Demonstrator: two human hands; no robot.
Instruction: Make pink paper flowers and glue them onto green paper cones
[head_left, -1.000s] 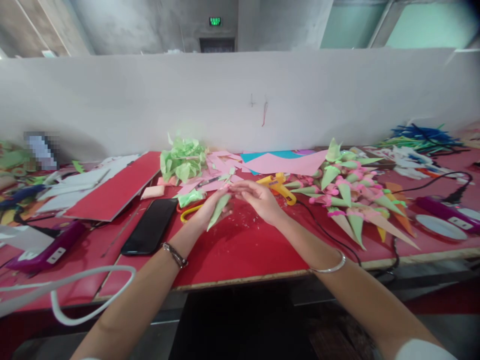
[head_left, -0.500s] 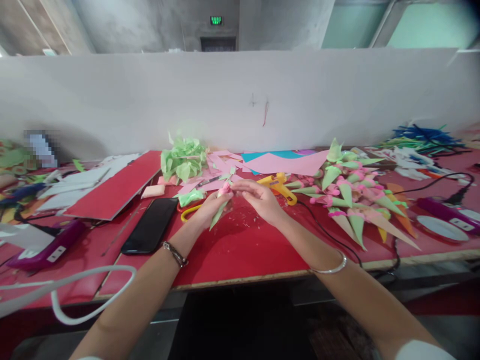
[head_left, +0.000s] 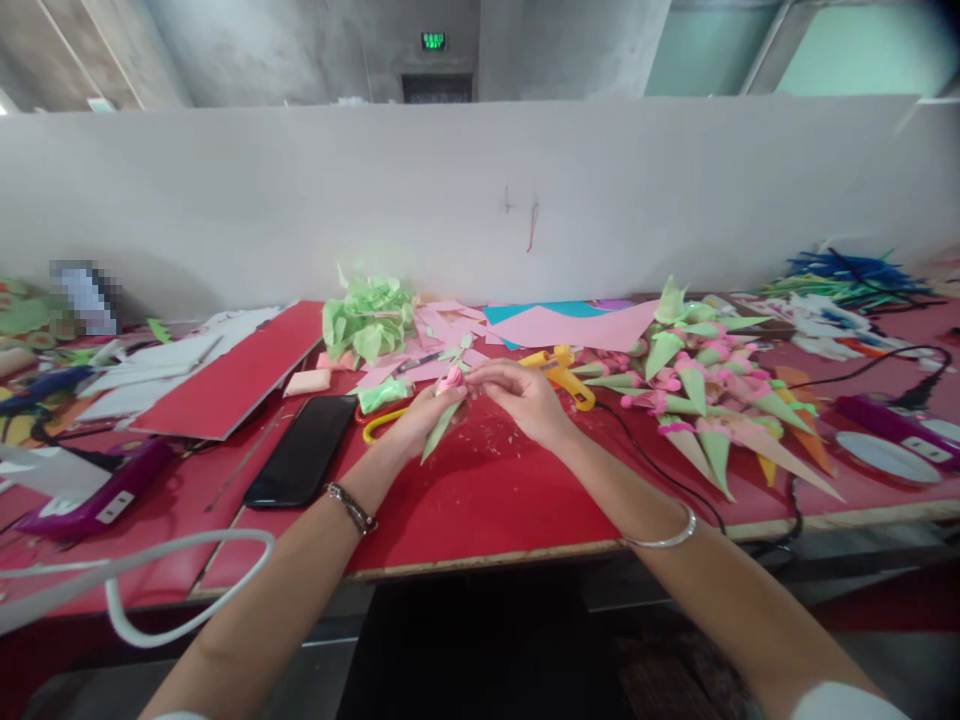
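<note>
A small paper flower (head_left: pixel 451 380) with a pink rolled bloom and a pointed light green cone below it is gripped by my left hand (head_left: pixel 424 418), bloom up and cone tip slanting down. From the right, the fingers of my right hand (head_left: pixel 529 400) close in a pinch at the bloom's edge; their tips touch it, and how much petal lies between them is hard to see. Just behind that hand lies a yellow hot glue gun (head_left: pixel 577 388). Yellow-handled scissors (head_left: pixel 373 428), partly covered, rest behind my left wrist.
On the right is a heap of similar paper flowers (head_left: pixel 690 385). Crumpled green paper (head_left: pixel 367 320) and pink paper sheets (head_left: pixel 577 324) lie at the back by the white partition (head_left: pixel 300 200). A black phone (head_left: pixel 304 450) and a red board (head_left: pixel 232 375) are left; a white cable loop (head_left: pixel 187 537) hangs nearer.
Both hands stay in nearly the same place around the paper flower. The right fingers have shifted very slightly at the bloom; nothing else has visibly moved.
</note>
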